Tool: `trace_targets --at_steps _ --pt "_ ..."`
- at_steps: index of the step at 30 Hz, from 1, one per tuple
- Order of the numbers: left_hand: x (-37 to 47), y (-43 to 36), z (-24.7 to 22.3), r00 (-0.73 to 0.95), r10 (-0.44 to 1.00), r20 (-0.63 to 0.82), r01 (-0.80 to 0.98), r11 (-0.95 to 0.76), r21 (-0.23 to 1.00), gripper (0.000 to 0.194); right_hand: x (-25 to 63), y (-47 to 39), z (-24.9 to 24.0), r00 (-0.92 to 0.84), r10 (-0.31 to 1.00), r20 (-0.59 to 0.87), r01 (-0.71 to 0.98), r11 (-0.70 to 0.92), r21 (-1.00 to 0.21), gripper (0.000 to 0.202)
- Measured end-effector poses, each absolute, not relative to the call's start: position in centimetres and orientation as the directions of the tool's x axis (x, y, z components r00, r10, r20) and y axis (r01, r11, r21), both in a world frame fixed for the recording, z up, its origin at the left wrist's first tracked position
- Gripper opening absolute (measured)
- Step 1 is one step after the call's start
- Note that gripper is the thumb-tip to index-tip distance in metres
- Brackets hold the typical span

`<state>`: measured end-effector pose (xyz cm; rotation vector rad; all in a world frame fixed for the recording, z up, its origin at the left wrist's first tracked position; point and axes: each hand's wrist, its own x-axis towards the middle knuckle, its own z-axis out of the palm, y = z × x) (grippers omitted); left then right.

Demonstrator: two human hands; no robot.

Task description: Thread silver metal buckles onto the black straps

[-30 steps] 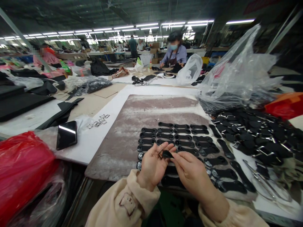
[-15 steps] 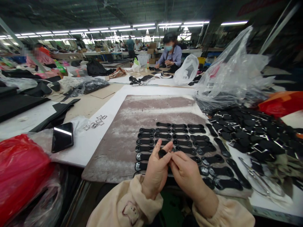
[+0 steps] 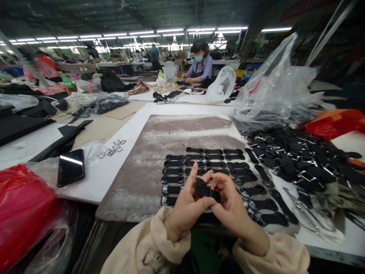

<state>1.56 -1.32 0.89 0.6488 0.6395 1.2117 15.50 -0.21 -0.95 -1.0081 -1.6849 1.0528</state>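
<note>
While both hands pinch one black tab at six o'clock above the surface, our left hand and right hand seem mid-fold; next we need firm pressing.

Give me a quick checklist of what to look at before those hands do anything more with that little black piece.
1. Black tab pinched by both left hand and right hand: ok.
2. Metal ring threaded on it: cannot tell, fingers hide it.
3. Rows of laid-out tabs on the grey board lying flat and apart: ok.
4. Pile of finished tabs within view on the right: ok.
5. Scissors lying away from the hands: ok.
6. Spare rings on the white sheet: ok.
</note>
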Motion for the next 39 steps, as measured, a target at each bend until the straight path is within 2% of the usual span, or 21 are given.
trace_targets --at_steps 5,8,10,15,19,23,28,32,35,37,39 --pt "0.9 -0.8 0.1 0.293 0.955 -0.048 -0.644 0.234 0.728 0.074 15.8 -0.1 -0.6 -0.319 0.899 0.300 0.175 0.368 -0.913 0.060" --pt "0.4 -0.5 -0.2 0.312 0.939 -0.145 -0.601 0.313 0.735 0.045 16.2 0.0 -0.3 -0.348 0.888 0.300 0.183 0.378 -0.907 0.063" --pt "0.3 -0.3 -0.3 0.342 0.912 -0.227 -0.552 0.391 0.736 0.033 16.6 0.1 0.0 -0.384 0.872 0.304 0.238 0.411 -0.880 0.070" --pt "0.5 -0.4 -0.5 0.398 0.873 -0.283 -0.460 0.456 0.762 0.039 17.3 0.2 0.7 -0.496 0.830 0.256 0.400 0.479 -0.781 0.086" --pt "1.1 -0.7 -0.4 0.422 0.874 -0.241 -0.417 0.423 0.804 0.029 17.5 0.1 1.1 -0.551 0.812 0.190 0.492 0.501 -0.713 0.091" --pt "1.5 -0.8 -0.5 0.388 0.899 -0.202 -0.435 0.371 0.820 0.025 17.5 0.2 1.2 -0.579 0.797 0.172 0.506 0.517 -0.690 0.093" --pt "1.3 -0.7 -1.1 0.265 0.916 -0.301 -0.389 0.387 0.836 0.026 17.5 0.6 0.7 -0.440 0.867 0.233 0.454 0.438 -0.776 0.096" --pt "1.3 -0.5 -1.5 0.122 0.961 -0.247 -0.453 0.275 0.848 0.017 17.2 0.9 0.1 -0.302 0.944 0.130 0.400 0.249 -0.882 0.099" --pt "1.5 -0.4 -1.6 0.003 0.982 -0.191 -0.466 0.170 0.869 0.018 16.7 0.7 -0.1 -0.279 0.959 0.038 0.288 0.122 -0.950 0.095" --pt "1.6 -0.4 -1.6 -0.064 0.987 -0.149 -0.433 0.107 0.895 0.019 16.4 0.2 0.1 -0.288 0.957 0.031 0.220 0.097 -0.971 0.097" --pt "1.7 -0.5 -1.7 -0.102 0.987 -0.123 -0.399 0.072 0.914 0.018 16.2 -0.3 0.3 -0.297 0.954 0.042 0.223 0.112 -0.968 0.104"
